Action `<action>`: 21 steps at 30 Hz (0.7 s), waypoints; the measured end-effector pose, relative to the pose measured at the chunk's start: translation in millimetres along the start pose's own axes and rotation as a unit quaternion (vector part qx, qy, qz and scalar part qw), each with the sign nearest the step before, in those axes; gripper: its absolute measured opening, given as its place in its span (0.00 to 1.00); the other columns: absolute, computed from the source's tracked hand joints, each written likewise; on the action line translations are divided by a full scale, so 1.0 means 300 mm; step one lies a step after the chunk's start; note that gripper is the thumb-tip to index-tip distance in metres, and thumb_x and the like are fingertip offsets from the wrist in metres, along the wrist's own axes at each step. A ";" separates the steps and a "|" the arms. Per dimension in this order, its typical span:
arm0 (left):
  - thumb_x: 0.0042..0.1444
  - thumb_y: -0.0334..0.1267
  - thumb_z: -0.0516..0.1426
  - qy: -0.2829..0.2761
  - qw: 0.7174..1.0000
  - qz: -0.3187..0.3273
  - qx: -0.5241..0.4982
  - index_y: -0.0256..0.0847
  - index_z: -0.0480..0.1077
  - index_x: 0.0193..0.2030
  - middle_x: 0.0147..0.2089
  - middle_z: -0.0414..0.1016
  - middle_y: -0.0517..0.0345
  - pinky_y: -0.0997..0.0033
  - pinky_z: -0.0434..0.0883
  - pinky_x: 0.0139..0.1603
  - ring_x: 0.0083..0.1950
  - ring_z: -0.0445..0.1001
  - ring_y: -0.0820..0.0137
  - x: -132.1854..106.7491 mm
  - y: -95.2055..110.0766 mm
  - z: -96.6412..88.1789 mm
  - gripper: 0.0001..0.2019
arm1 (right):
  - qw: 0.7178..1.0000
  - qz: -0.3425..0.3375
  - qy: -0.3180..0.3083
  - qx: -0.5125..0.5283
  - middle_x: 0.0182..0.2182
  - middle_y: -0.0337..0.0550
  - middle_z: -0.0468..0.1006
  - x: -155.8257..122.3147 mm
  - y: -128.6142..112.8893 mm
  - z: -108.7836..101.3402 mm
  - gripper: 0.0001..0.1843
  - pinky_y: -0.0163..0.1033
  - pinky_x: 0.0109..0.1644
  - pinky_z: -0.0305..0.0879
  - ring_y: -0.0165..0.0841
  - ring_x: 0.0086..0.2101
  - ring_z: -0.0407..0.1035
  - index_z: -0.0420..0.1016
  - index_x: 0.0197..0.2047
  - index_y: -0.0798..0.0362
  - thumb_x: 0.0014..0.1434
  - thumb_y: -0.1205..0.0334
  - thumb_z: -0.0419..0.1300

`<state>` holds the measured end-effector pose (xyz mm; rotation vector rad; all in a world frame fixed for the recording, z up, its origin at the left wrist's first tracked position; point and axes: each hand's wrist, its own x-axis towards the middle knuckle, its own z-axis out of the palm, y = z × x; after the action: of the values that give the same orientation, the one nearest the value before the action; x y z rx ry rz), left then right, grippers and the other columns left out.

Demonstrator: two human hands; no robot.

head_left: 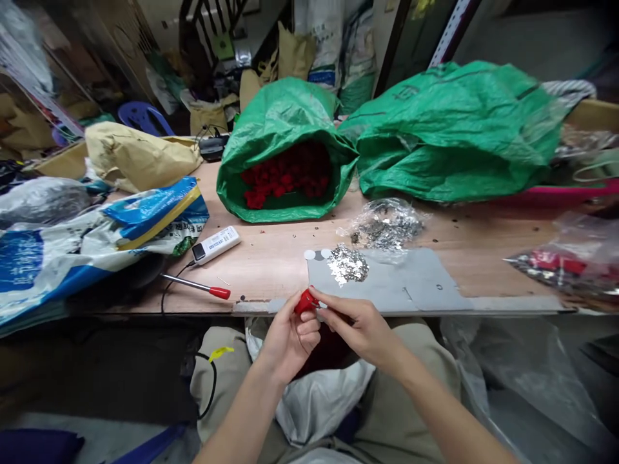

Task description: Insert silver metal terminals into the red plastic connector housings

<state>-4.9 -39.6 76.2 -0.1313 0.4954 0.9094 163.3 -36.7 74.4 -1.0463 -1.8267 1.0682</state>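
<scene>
My left hand (293, 341) is closed on a small red piece (304, 303), held just in front of the table's edge. At its right side my right hand (360, 328) pinches with thumb and forefinger. A tiny metallic glint shows there, but what those fingertips hold is too small to make out. Beyond the hands, a pile of small shiny silver pieces (347, 265) lies on a grey mat (416, 277). Below them, a white sack (314, 403) rests between the knees, with dark red stuff in its opening.
A green sack (285, 119) opens toward me with red pieces (285, 177) inside. Another green sack (459, 135) lies right of it. A clear bag of metal bits (389, 225) sits behind the mat. Leftward are a red-tipped rod (198, 285), a white device (216, 245) and a blue-white bag (97, 245).
</scene>
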 end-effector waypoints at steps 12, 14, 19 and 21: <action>0.59 0.41 0.63 0.010 0.978 0.206 0.037 0.37 0.61 0.33 0.24 0.48 0.70 0.84 0.44 0.17 0.19 0.42 0.85 -0.012 -0.031 -0.069 0.15 | 0.995 0.057 0.065 0.052 0.25 0.42 0.73 0.052 0.056 0.079 0.21 0.39 0.29 0.69 0.34 0.24 0.67 0.79 0.56 0.50 0.67 0.50 0.56; 0.56 0.47 0.65 0.022 0.942 0.307 0.137 0.39 0.56 0.30 0.24 0.48 0.70 0.82 0.44 0.19 0.20 0.42 0.83 -0.040 -0.032 -0.076 0.22 | 0.974 0.137 0.149 0.104 0.21 0.36 0.65 0.093 0.110 0.065 0.27 0.36 0.21 0.63 0.29 0.17 0.58 0.76 0.59 0.55 0.65 0.46 0.57; 0.50 0.44 0.66 0.109 0.727 0.291 0.612 0.41 0.69 0.40 0.26 0.65 0.62 0.75 0.59 0.31 0.27 0.63 0.73 -0.079 -0.027 -0.206 0.15 | 0.961 0.170 0.146 -0.161 0.28 0.41 0.73 0.350 0.189 -0.071 0.29 0.38 0.29 0.69 0.32 0.23 0.68 0.70 0.63 0.58 0.70 0.48 0.47; 0.37 0.38 0.70 0.157 0.625 0.228 0.730 0.45 0.69 0.58 0.36 0.75 0.56 0.69 0.66 0.40 0.37 0.72 0.62 -0.062 -0.035 -0.287 0.36 | 0.945 0.163 0.160 -0.235 0.38 0.49 0.78 0.509 0.188 -0.120 0.23 0.40 0.45 0.70 0.38 0.38 0.74 0.74 0.58 0.59 0.68 0.53 0.53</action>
<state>-36.7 -86.6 8.0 1.4317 1.5214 0.7080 153.3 129.6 66.9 -1.7437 -1.7076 0.5911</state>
